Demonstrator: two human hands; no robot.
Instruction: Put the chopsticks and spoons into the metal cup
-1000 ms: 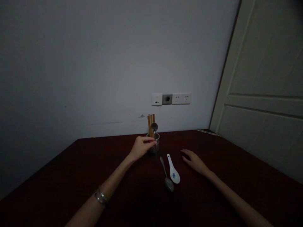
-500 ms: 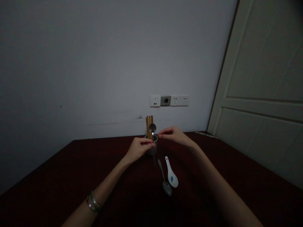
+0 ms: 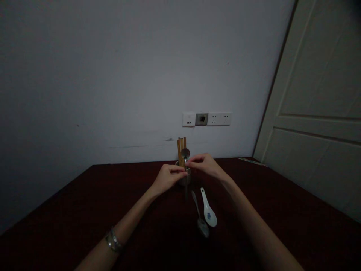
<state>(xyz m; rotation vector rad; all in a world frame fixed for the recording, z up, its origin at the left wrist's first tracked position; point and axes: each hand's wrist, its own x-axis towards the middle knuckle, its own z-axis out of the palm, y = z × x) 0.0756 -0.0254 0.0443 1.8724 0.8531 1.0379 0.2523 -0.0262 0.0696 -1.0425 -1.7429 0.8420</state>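
Note:
A metal spoon (image 3: 185, 153) is upright, bowl up, in front of a round holder (image 3: 184, 180) with several wooden chopsticks (image 3: 181, 150) standing in it. My left hand (image 3: 168, 178) pinches the spoon's handle from the left. From the right, my right hand (image 3: 203, 164) has its thumb and fingers closed on the handle just below the bowl. A second metal spoon (image 3: 202, 227) lies on the dark red table, beside a white spoon (image 3: 210, 215) with a blue mark.
The dark red table (image 3: 126, 210) meets a pale wall with sockets (image 3: 219, 119) behind the holder. A panelled door (image 3: 316, 150) stands at the right. A thin flat strip (image 3: 252, 162) lies at the table's back right edge.
My right hand has moved left and closed on the upright spoon near its bowl. My left hand still pinches the handle. The whole view has shifted slightly.

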